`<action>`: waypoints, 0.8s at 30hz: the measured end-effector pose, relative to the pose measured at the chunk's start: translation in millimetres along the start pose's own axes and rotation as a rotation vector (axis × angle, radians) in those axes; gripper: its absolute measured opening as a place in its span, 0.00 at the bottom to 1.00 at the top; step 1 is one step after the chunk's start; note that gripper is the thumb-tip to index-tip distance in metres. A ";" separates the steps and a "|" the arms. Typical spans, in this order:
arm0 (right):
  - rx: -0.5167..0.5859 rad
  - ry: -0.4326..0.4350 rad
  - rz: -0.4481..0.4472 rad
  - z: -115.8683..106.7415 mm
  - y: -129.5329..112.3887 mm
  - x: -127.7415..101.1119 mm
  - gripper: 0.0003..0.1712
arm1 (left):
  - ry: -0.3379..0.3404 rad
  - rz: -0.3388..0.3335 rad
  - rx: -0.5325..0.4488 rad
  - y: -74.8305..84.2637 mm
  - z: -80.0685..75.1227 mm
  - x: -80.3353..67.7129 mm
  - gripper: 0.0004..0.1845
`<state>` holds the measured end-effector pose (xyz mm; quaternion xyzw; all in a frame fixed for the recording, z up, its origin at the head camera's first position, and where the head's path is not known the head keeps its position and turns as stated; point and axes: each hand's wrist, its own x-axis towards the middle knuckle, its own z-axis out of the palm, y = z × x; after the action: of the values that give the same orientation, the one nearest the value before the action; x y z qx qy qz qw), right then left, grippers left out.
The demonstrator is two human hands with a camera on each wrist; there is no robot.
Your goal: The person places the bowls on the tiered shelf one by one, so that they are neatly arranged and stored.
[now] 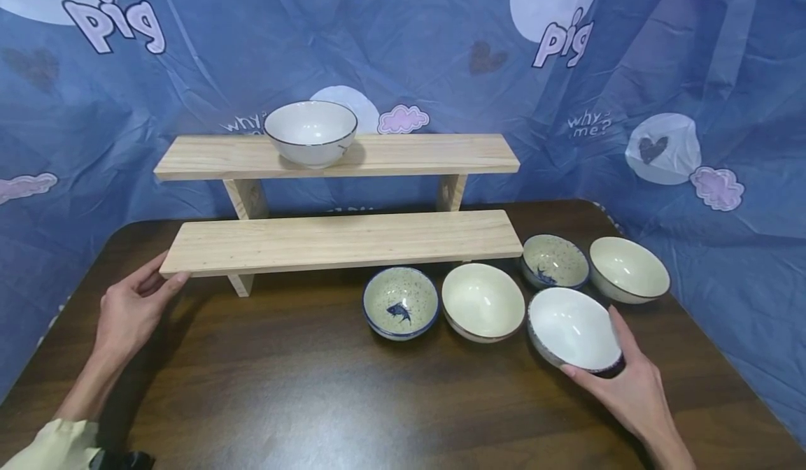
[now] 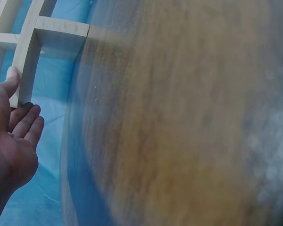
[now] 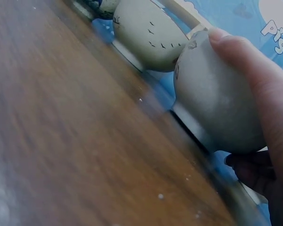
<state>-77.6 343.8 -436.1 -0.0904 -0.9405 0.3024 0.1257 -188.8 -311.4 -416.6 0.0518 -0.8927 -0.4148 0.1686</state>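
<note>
White glaze fills the bowl (image 1: 574,330) that the right hand (image 1: 632,386) holds at the near right of the table (image 1: 302,386); it sits tilted, its mouth turned up and toward the left, its near rim lying in the hand. The thumb lies along the bowl's lower rim and, in the right wrist view, a digit curls over the grey outer wall (image 3: 217,94) while the others tuck beneath, so the fingers wrap the bowl from its right and near side rather than pinching the lip. The bowl thus lies just left of and beyond the palm, and the two-step wooden shelf (image 1: 340,243) stands farther off, up and to the left of it, its long axis running left to right across the table. The right hand is clearly the nearer one to the bowl; the left hand (image 1: 129,309) is well apart, at the shelf's left end. There its fingers are loosely together and gently bent, the thumb touching the end of the lower board (image 2: 23,70) and the fingertips resting under its corner, steadying more than gripping. Four other bowls stand between the held one and the shelf: a fish bowl (image 1: 400,303), a cream bowl (image 1: 483,302) just beside the held one, another fish bowl (image 1: 555,261) and a second cream bowl (image 1: 629,269). One more white bowl (image 1: 310,133) stands upright on the top board, left of centre.
</note>
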 end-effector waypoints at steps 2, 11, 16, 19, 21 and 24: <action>0.011 0.016 -0.012 0.2 1.0 0.0 0.67 | -0.001 0.001 -0.001 0.2 0.1 0.1 0.34; 0.051 0.047 -0.028 -1.4 0.8 -1.2 0.64 | 0.002 -0.003 -0.007 1.6 -0.3 -0.5 0.34; 0.073 0.081 -0.029 -4.8 -2.2 -3.0 0.64 | 0.004 0.007 -0.005 2.0 -0.3 -0.2 0.34; 0.089 0.108 -0.035 -7.3 -5.1 -3.6 0.64 | 0.005 0.011 0.001 2.0 -0.5 -0.1 0.34; 0.103 0.125 -0.043 -8.8 -7.0 -3.9 0.63 | 0.006 0.014 0.002 1.8 -0.5 -0.1 0.34; 0.116 0.152 -0.065 -10.7 -10.1 -3.8 0.63 | 0.004 0.016 -0.006 1.1 -0.2 -0.2 0.34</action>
<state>-71.7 340.6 -422.5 -0.0748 -0.9116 0.3444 0.2114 -188.5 -310.7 -415.7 0.0452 -0.8915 -0.4159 0.1737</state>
